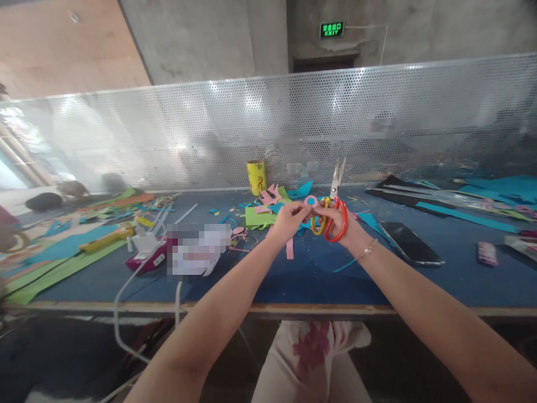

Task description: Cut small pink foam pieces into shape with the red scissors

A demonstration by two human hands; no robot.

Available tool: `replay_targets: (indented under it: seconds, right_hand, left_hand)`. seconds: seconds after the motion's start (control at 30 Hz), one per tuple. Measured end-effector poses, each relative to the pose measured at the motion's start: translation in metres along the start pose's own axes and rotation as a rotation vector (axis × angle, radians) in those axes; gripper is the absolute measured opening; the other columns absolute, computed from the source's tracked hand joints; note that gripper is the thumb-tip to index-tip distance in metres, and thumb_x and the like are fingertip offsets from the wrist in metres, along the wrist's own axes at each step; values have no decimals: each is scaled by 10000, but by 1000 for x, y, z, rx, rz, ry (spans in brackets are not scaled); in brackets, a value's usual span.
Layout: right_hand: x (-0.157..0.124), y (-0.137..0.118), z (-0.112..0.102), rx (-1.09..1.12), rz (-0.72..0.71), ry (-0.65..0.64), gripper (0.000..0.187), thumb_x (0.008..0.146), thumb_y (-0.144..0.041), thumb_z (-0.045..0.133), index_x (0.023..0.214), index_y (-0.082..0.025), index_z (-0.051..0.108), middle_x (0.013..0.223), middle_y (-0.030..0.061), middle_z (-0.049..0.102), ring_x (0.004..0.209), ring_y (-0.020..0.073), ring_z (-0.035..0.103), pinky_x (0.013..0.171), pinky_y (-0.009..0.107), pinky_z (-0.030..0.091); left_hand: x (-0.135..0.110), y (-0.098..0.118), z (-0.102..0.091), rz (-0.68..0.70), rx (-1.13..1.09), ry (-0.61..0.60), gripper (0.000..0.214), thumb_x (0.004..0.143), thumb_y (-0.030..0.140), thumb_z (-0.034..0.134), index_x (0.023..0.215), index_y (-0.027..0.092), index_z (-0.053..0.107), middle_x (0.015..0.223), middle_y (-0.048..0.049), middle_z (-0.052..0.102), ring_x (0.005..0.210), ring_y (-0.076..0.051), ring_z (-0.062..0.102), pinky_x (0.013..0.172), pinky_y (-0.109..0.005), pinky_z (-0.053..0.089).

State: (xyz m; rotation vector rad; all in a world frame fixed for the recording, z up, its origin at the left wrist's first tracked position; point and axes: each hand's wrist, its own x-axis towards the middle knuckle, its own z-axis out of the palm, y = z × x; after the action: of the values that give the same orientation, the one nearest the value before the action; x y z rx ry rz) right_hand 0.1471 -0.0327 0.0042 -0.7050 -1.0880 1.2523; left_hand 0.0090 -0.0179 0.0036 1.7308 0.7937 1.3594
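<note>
My left hand [289,220] pinches a small pink paper ring [311,201] with a blue centre, held up over the blue table [293,280]. My right hand [339,219] is closed through the red and yellow handles of a pair of scissors [335,207], whose blades point up and stand slightly apart. The two hands meet at the ring, above a heap of pink, green and blue paper scraps [268,210]. A bracelet sits on my right wrist.
A yellow can [257,177] stands at the back by the perforated metal screen [268,129]. A black phone [410,243] lies right of my hands. At the left are a yellow tool [107,239], a white cable [126,291] and green paper strips.
</note>
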Motion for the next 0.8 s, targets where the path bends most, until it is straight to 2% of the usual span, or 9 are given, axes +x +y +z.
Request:
replay_targets:
  seconds: [0.37, 0.6, 0.8]
  right_hand:
    - [1, -1, 0, 38, 49, -23, 312, 507, -244, 767, 709, -200, 533, 655, -17, 586, 654, 158, 586, 589, 309, 454]
    - [-1, -3, 1, 29, 20, -52, 316, 524, -244, 764, 744, -195, 541, 664, -22, 582, 629, 138, 578, 557, 285, 447]
    - [0, -1, 3, -58, -29, 29, 293, 528, -246, 752, 716, -183, 536, 631, -21, 567, 603, 132, 561, 547, 279, 427]
  left_hand:
    - [-2, 5, 0, -42, -101, -56, 257, 707, 400, 610, 642, 154, 575, 600, 7, 577, 519, -74, 492, 560, -245, 424]
    - [0, 6, -3, 10, -52, -14, 245, 728, 357, 596, 592, 156, 566, 560, 13, 545, 514, -75, 476, 532, -233, 396]
    - [-1, 8, -3, -18, -27, -6, 220, 734, 313, 588, 582, 160, 544, 513, 26, 502, 493, -75, 458, 510, -230, 368]
